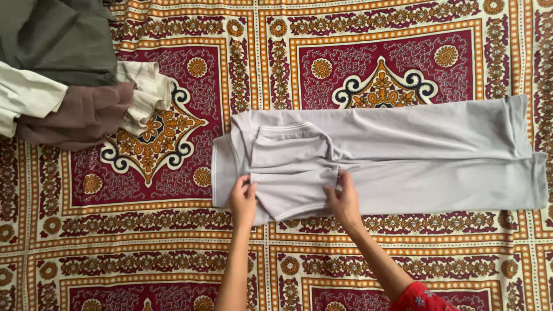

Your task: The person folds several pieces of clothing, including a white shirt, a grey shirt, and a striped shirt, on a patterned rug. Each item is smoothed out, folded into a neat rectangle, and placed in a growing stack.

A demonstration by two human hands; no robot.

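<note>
Grey trousers [403, 167] lie flat, legs together, unfolded lengthwise; left hand [243, 198] and right hand [344, 201] pinch the turned-out pocket lining [294, 187].

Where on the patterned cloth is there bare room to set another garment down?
Bare cloth lies below the grey trousers, left of the left hand, and right of the right hand; another strip runs above the trousers. The top-left corner is crowded by a pile of clothes.

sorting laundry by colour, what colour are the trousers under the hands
Plain light grey trousers, seen in the head view.
</note>
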